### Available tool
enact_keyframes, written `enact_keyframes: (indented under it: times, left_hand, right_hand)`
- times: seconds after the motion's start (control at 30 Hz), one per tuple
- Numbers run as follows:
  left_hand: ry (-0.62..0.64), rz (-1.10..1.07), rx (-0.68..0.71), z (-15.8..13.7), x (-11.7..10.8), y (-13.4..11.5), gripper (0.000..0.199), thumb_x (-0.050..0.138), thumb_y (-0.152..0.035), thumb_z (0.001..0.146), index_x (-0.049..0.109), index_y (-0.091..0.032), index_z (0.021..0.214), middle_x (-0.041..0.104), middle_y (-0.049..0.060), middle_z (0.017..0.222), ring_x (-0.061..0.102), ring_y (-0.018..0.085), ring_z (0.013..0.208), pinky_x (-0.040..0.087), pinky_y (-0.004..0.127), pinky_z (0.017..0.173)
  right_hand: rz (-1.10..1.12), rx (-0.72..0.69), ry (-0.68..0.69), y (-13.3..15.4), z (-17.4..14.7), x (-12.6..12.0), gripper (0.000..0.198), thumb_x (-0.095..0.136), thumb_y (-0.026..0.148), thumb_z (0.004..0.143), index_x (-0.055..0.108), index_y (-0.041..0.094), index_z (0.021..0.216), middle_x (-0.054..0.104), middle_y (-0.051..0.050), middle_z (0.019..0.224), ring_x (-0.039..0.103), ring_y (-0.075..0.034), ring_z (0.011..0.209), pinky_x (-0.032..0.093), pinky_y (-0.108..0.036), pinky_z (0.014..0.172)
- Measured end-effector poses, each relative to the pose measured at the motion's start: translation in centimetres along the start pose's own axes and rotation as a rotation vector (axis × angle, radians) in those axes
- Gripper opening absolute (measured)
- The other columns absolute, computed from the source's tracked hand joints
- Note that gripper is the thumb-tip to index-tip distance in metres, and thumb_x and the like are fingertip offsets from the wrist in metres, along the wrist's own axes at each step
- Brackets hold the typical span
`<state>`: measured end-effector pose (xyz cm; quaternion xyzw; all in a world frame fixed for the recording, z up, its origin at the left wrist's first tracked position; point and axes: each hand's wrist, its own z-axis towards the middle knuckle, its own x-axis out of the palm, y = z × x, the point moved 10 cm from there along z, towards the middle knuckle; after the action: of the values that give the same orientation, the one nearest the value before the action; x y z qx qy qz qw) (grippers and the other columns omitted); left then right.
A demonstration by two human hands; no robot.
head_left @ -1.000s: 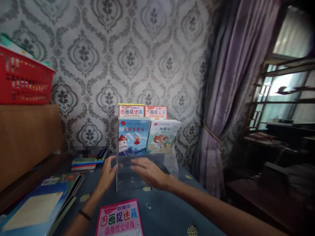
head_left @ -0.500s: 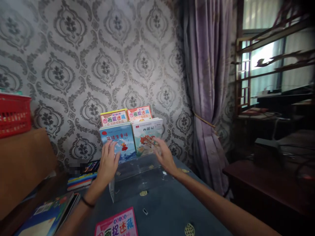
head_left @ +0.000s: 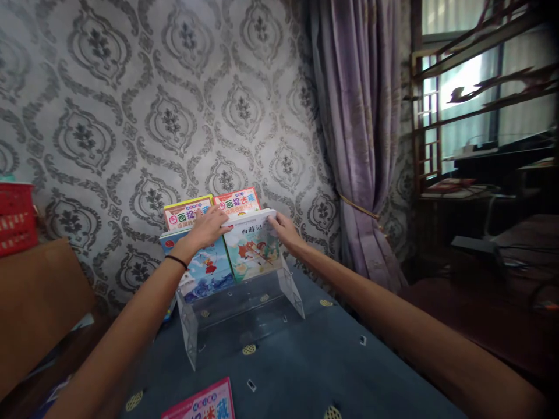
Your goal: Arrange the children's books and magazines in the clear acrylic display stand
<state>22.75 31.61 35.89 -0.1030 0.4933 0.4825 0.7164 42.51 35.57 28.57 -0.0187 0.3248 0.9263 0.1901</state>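
Observation:
A white storybook (head_left: 255, 250) with a fox-like figure on its cover stands upright in the front row of a clear acrylic stand (head_left: 240, 311). My left hand (head_left: 208, 227) reaches across the blue storybook (head_left: 209, 273) and grips the white book's upper left corner. At the white book's upper right corner, my right hand (head_left: 286, 233) holds on, thumb in front and fingers at the side. Behind this row lean a yellow-edged book (head_left: 187, 210) and an orange-edged book (head_left: 238, 202), their lower parts hidden.
A pink book (head_left: 201, 401) lies on the dark patterned tablecloth (head_left: 305, 361) at the near edge. To the left are a cardboard box (head_left: 43, 302) and a red basket (head_left: 16, 218). The patterned wall (head_left: 174, 122) is behind the stand, and a purple curtain (head_left: 360, 134) hangs to the right.
My left hand has moved up and right from the blue book to the white book's corner. My right hand has risen to the opposite top corner. The view has shifted a little.

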Motion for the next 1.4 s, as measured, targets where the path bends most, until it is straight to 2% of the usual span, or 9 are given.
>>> enact_keyframes:
  times: [0.17,0.27,0.53,0.67,0.77,0.87,1.1,1.27,1.4]
  left_hand:
    - [-0.01,-0.002,0.001,0.4,0.5,0.5,0.02,0.051,-0.036,0.098,0.062,-0.02,0.091,0.066,0.011,0.117,0.054,0.029,0.118,0.039,0.048,0.098]
    - [-0.023,-0.019,0.03,0.7,0.9,0.8,0.026,0.048,-0.039,0.098,0.059,-0.02,0.084,0.067,0.008,0.104,0.056,0.027,0.106,0.04,0.039,0.09]
    - [-0.017,-0.018,0.075,1.0,0.6,0.8,0.034,0.045,-0.047,0.099,0.056,-0.021,0.079,0.064,0.007,0.092,0.056,0.023,0.092,0.041,0.032,0.079]
    - [-0.012,-0.003,0.083,0.6,0.4,0.4,0.03,0.051,-0.046,0.097,0.06,-0.021,0.085,0.066,0.007,0.096,0.058,0.024,0.096,0.045,0.034,0.083]
    - [-0.069,-0.064,0.104,0.1,-0.2,0.2,0.029,0.05,-0.045,0.097,0.062,-0.02,0.104,0.067,0.009,0.111,0.059,0.025,0.108,0.046,0.036,0.092]
    - [-0.166,-0.162,0.066,-0.7,-1.7,1.4,0.035,0.041,-0.044,0.1,0.058,-0.019,0.12,0.065,0.01,0.122,0.058,0.025,0.116,0.045,0.039,0.1]
    - [-0.248,-0.243,-0.074,-2.4,-3.9,5.7,0.038,0.037,-0.042,0.097,0.062,-0.017,0.112,0.068,0.012,0.117,0.062,0.026,0.112,0.047,0.042,0.101]
    - [-0.235,-0.217,-0.074,-3.1,-3.5,5.7,0.039,0.04,-0.046,0.096,0.063,-0.017,0.111,0.07,0.012,0.115,0.063,0.027,0.113,0.047,0.044,0.102]
    - [-0.287,-0.187,-0.075,-4.1,-4.0,5.6,0.041,0.039,-0.047,0.097,0.063,-0.017,0.112,0.069,0.013,0.115,0.061,0.028,0.115,0.046,0.046,0.104]
  right_hand:
    - [0.116,0.075,0.001,-0.8,-0.1,0.3,0.042,0.043,0.055,0.089,0.062,0.02,0.102,0.066,-0.003,0.089,0.059,-0.021,0.084,0.053,-0.032,0.071]
    - [0.174,0.12,0.006,-1.3,-0.2,0.4,0.039,0.045,0.056,0.087,0.06,0.021,0.096,0.063,-0.002,0.086,0.057,-0.02,0.08,0.05,-0.03,0.067]
    - [0.265,0.116,0.019,-1.3,-0.3,0.5,0.044,0.05,0.061,0.084,0.06,0.021,0.096,0.064,-0.001,0.087,0.057,-0.02,0.084,0.048,-0.032,0.076]
    - [0.266,0.142,0.008,-1.8,-0.4,0.4,0.048,0.051,0.066,0.082,0.063,0.02,0.093,0.066,-0.002,0.085,0.059,-0.022,0.085,0.048,-0.032,0.074]
    - [0.265,0.141,-0.009,-1.9,-0.7,0.2,0.049,0.051,0.066,0.083,0.065,0.02,0.091,0.068,-0.004,0.086,0.06,-0.023,0.086,0.049,-0.033,0.074]
    - [0.279,0.16,-0.001,-2.0,-1.0,0.3,0.048,0.051,0.066,0.083,0.066,0.02,0.091,0.068,-0.004,0.086,0.061,-0.023,0.084,0.051,-0.033,0.073]
    - [0.238,0.16,-0.03,-2.0,-1.4,-0.1,0.047,0.05,0.065,0.083,0.066,0.02,0.089,0.068,-0.004,0.085,0.062,-0.023,0.084,0.052,-0.034,0.075]
    - [0.241,0.169,-0.039,-2.4,-1.6,-0.5,0.051,0.049,0.066,0.084,0.069,0.02,0.094,0.071,-0.005,0.091,0.063,-0.025,0.091,0.053,-0.036,0.078]
    - [0.292,0.213,-0.046,-3.4,-1.8,-1.1,0.053,0.053,0.068,0.082,0.07,0.02,0.097,0.072,-0.007,0.095,0.065,-0.026,0.095,0.054,-0.041,0.082]
